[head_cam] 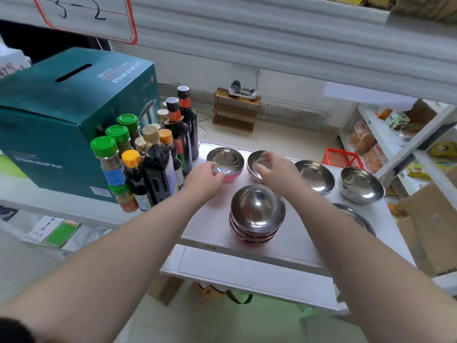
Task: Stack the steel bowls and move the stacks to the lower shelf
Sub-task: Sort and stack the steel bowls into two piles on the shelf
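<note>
So we've got both arms stretched out over the white shelf (291, 243), and the easiest anchor here is the stack of steel bowls (257, 214) sitting near the front edge, four or so nested together with pinkish outsides. Everything else we'll place off that stack.

Just behind it and to the left there's a single pink-bottomed bowl (225, 162), and our left hand (205, 181) is on its near rim, with the fingers (215, 169) curled over the edge and pinching it. Behind the stack and slightly right is another lone bowl (257, 162). Our right hand (274, 169) hovers over that one with the fingers (265, 157) spread apart, reaching into or just above the rim; we honestly can't tell if they're touching it.

Further right of the stack sit two more loose bowls, a shallow one (315, 177) and a deeper one (362, 185) beyond it near the shelf's right end. Right of the stack at the front edge there's a flat steel plate (356, 216), partly hidden by our right forearm.

Left of the stack is a crowd of sauce and spice bottles (153, 157), and past those a big teal box (61, 115) marked "STEAM SOUP POT". A red basket (342, 158) shows behind the far-right bowls, off the shelf.
</note>
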